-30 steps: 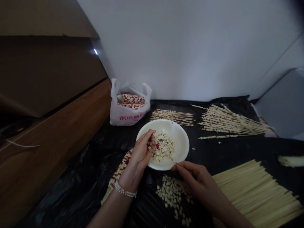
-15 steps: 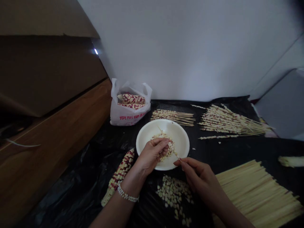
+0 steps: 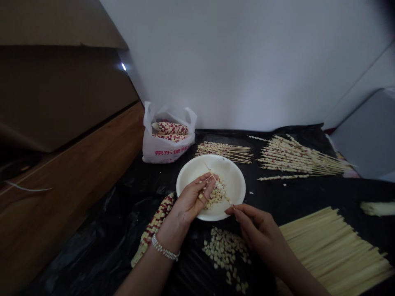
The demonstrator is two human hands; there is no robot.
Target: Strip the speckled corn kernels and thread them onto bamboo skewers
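Note:
A thin wooden skewer [image 3: 210, 170] strung with pale corn kernels slants over the white bowl [image 3: 237, 181]. Its near end is pinched between the thumb and fingers of my right hand [image 3: 259, 226], at the bowl's right front rim. My left hand [image 3: 194, 195] is over the bowl, curled, with its thumb and fingertips at the skewer's upper part. A loose corn kernel [image 3: 200, 196] shows in its fingers; whether more lie deeper in the hand is hidden. Loose kernels [image 3: 217, 197] lie in the bowl below.
Loose kernels [image 3: 225, 248] lie before the bowl on black plastic sheeting [image 3: 101, 238]. A speckled corn cob [image 3: 157, 218] lies left; more fill a white bag [image 3: 168, 150]. Strung skewers [image 3: 290, 158] and a shorter bunch [image 3: 222, 151] lie behind. Bare skewers [image 3: 336, 246] lie right.
My left fingers have shifted slightly along the skewer and loosened, showing a kernel in the hand and more of the skewer. My right hand keeps its pinch in place.

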